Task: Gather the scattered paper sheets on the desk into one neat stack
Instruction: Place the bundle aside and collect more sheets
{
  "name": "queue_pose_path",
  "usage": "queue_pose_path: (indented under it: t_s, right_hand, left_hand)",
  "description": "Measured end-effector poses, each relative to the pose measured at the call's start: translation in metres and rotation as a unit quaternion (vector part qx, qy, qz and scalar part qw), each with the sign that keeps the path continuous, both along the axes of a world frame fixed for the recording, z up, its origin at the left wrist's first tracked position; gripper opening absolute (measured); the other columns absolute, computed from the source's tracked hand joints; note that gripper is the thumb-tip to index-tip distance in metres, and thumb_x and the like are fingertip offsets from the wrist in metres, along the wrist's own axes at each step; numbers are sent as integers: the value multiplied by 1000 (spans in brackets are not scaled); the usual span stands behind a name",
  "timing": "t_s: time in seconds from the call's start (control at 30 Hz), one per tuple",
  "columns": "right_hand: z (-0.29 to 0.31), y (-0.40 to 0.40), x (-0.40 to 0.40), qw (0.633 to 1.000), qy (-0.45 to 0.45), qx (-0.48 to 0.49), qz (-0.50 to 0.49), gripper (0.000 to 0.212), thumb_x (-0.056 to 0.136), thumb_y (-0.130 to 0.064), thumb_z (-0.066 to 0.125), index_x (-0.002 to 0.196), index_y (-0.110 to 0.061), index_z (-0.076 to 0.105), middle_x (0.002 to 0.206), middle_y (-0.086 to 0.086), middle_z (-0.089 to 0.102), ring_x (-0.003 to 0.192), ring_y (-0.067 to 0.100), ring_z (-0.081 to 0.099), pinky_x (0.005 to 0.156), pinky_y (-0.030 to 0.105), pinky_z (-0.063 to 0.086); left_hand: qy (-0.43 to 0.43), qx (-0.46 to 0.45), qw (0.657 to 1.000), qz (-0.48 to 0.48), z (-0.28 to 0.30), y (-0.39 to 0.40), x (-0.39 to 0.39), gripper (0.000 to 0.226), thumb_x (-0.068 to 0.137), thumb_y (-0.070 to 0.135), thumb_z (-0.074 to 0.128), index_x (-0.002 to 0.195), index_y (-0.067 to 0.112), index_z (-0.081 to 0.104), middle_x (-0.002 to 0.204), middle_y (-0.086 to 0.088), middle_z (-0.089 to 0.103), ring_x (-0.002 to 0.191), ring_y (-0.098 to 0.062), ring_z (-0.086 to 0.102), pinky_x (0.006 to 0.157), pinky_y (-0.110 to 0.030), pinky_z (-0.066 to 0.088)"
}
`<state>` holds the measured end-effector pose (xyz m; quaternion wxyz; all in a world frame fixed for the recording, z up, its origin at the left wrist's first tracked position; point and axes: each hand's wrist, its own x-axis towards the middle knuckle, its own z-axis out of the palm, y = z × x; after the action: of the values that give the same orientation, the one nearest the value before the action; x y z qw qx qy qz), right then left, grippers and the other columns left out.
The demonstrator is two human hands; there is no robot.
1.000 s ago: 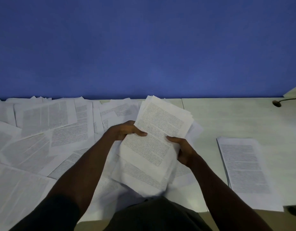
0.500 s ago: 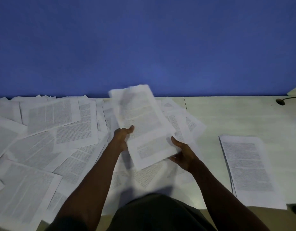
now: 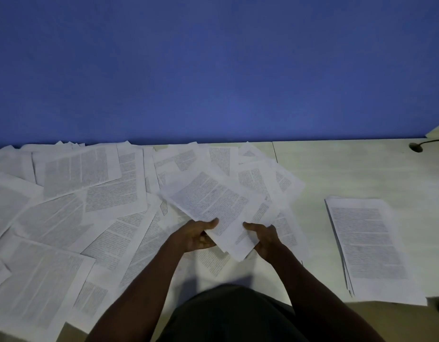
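Both my hands hold a small bundle of printed sheets (image 3: 213, 206) just above the desk, tilted with its far end to the upper left. My left hand (image 3: 196, 236) grips the bundle's near left edge, thumb on top. My right hand (image 3: 263, 236) grips its near right edge, thumb on top too. Several loose printed sheets (image 3: 90, 198) lie overlapping across the left and middle of the pale desk (image 3: 349, 169). A neat stack of sheets (image 3: 369, 245) lies on the desk to the right, apart from my hands.
A blue wall (image 3: 213, 70) rises right behind the desk. A dark cable with a round end (image 3: 416, 146) lies at the far right corner. The desk's front edge runs near my dark-clothed torso (image 3: 226, 317).
The bundle has come down and toward me, from held high near the wall to low over the scattered sheets. Both hands have shifted to its near end.
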<state>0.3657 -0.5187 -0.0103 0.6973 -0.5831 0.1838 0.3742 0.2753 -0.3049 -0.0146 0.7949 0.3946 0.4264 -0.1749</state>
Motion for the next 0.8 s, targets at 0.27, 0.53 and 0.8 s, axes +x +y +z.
queue_pose_path:
  t_s: [0.27, 0.53, 0.8]
  right_hand:
    - [12, -38, 16, 994, -31, 28, 105, 35, 89, 3, 66, 120, -11, 69, 118, 15, 75, 107, 35, 70, 84, 49, 62]
    - [22, -23, 15, 978, -19, 33, 205, 44, 90, -13, 77, 132, -15, 64, 124, 13, 74, 111, 34, 73, 87, 47, 61]
    - [6, -28, 7, 997, 13, 75, 33, 60, 83, -21, 82, 138, -5, 62, 136, 23, 66, 124, 45, 64, 98, 59, 55]
  left_hand:
    - [-6, 126, 992, -16, 44, 130, -3, 29, 90, 16, 72, 116, 4, 70, 126, -23, 67, 86, -29, 73, 70, -38, 61]
    - [-55, 93, 957, -271, 70, 113, 22, 45, 92, 4, 70, 135, 10, 61, 134, -17, 65, 125, -37, 61, 105, -53, 49]
    - [-96, 0, 994, 57, 64, 65, -7, 43, 87, 19, 76, 125, 3, 64, 120, -20, 72, 111, -40, 69, 92, -58, 57]
